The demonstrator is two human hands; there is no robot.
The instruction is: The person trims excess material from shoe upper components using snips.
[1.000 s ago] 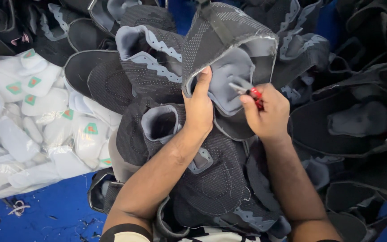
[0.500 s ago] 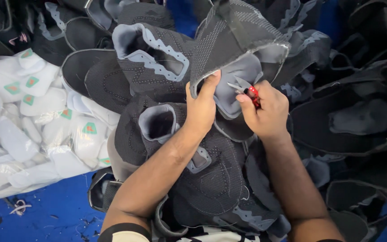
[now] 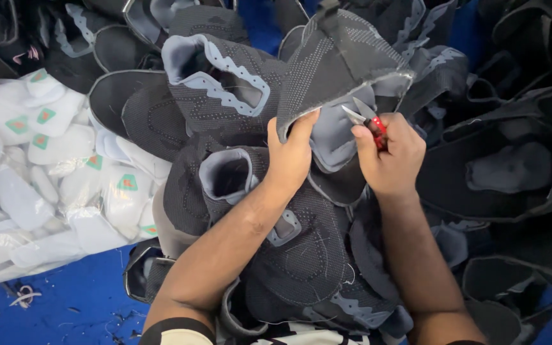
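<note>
Snips (image 3: 367, 119) now higher at grey-lined black shoe upper (image 3: 340, 70) — edge frayed.

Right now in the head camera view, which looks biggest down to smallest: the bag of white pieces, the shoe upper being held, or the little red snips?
1. bag of white pieces
2. held shoe upper
3. red snips, in the right hand

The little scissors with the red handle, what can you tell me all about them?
The small snips have two short, shiny metal blades, slightly parted and pointing up-left, and a red grip mostly hidden in the right hand. That hand's fingers wrap around them. The tips sit right at the grey lining of the dark knit shoe upper, whose edge the left hand pinches.
</note>
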